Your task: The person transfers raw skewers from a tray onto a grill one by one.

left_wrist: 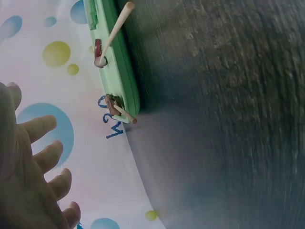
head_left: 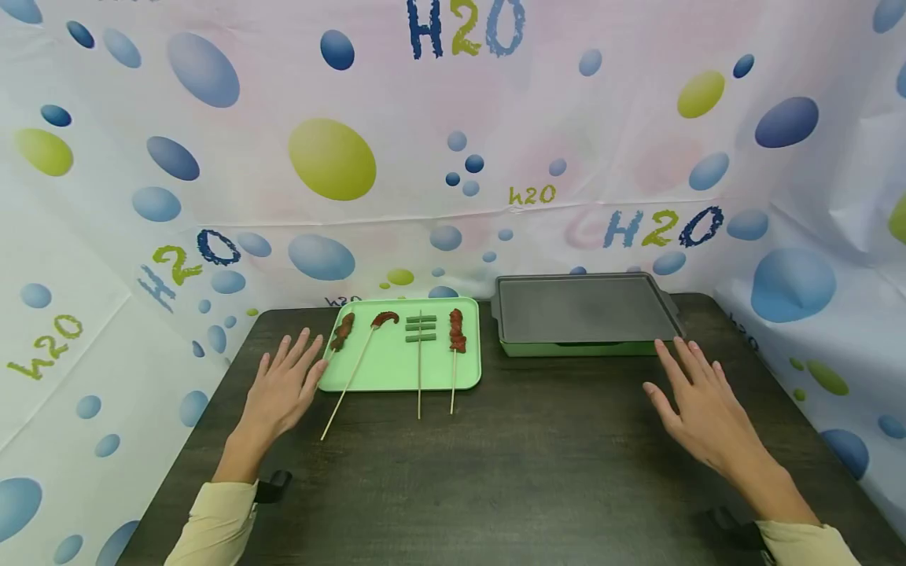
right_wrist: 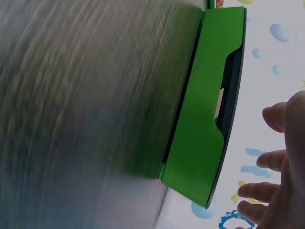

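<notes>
My left hand, fingers spread and holding nothing, hovers by the left edge of a light green tray. On that tray lie a brown meat skewer, a skewer with a curled dark red tentacle, a skewer of green bean-like pieces and a red meat skewer. Their sticks point toward me, several past the tray's front rim. My right hand, fingers extended and holding nothing, is near the front right corner of a grill with a flat grey top and green body.
Both tray and grill stand at the back of a dark wooden table. A white sheet with blue and green spots hangs behind and along the sides. Dark straps circle both wrists, by the sleeves.
</notes>
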`<state>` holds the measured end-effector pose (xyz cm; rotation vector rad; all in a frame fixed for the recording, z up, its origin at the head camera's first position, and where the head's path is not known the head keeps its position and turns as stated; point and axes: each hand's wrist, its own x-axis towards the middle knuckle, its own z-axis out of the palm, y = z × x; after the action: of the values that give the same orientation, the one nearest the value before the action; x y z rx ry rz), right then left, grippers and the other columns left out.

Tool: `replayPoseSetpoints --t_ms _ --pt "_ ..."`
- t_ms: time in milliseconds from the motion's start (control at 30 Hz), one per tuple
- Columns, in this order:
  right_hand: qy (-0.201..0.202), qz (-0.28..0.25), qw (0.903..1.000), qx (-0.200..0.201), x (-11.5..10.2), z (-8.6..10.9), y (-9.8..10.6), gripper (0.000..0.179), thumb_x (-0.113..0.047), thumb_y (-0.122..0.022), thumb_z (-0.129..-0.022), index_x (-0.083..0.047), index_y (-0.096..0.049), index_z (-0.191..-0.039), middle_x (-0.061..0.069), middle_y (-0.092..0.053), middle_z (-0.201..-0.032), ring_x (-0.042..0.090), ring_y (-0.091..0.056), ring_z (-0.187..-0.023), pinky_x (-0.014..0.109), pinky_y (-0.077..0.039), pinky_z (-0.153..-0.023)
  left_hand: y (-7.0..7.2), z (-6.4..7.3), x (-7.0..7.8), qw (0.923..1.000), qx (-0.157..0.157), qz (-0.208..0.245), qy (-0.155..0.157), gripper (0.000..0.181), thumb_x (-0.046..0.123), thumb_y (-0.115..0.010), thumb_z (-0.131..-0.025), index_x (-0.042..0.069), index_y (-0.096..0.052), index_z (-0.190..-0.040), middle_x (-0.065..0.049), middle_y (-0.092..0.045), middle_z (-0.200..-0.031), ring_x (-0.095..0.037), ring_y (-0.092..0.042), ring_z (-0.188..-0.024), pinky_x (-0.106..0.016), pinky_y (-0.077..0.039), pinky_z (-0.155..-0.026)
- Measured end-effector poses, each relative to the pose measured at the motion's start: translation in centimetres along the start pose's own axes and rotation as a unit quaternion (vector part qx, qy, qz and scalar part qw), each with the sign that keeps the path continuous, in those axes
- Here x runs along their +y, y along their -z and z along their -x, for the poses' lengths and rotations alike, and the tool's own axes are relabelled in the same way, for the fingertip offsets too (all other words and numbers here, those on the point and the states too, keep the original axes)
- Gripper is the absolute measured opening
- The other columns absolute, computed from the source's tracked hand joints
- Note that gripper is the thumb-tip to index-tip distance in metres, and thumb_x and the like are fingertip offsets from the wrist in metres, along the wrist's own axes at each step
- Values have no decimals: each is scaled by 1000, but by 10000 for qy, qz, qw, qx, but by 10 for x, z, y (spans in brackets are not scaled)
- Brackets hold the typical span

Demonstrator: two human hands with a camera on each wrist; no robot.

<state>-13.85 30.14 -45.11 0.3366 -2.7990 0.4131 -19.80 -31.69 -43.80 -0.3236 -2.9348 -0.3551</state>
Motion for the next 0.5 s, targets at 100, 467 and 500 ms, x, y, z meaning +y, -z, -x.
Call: replayPoseSetpoints --t_ms 100,467,500 --pt "28 -112 9998 176 -8 2 -2 73 -31 -58 -106 -6 -22 -164 36 -27 -159 51 -17 -151 65 -5 -121 -2 -1 -1 9996 -129 259 36 63 46 -31 -112 7 -31 -162 -20 -18 -169 -49 -11 -153 -74 -8 -115" --pt "187 -1228 9870 1019 -55 -9 -8 62 -13 -69 -99 -7 -44 -156 29 -45 -149 54 -42 -132 74 -39 -93 -9 -7 -4 9942 -230 1017 271 62 45 -31 -113 7 -30 -162 -25 -14 -168 -53 -9 -152 -80 -6 -110" --pt "209 -1316 9853 1066 -60 -11 -10 62 -11 -70 -98 -6 -46 -154 28 -46 -148 53 -44 -132 73 -39 -94 -10 -7 -5 9934 -261 1075 296 62 45 -30 -113 7 -30 -162 -25 -14 -168 -53 -10 -152 -80 -6 -110"
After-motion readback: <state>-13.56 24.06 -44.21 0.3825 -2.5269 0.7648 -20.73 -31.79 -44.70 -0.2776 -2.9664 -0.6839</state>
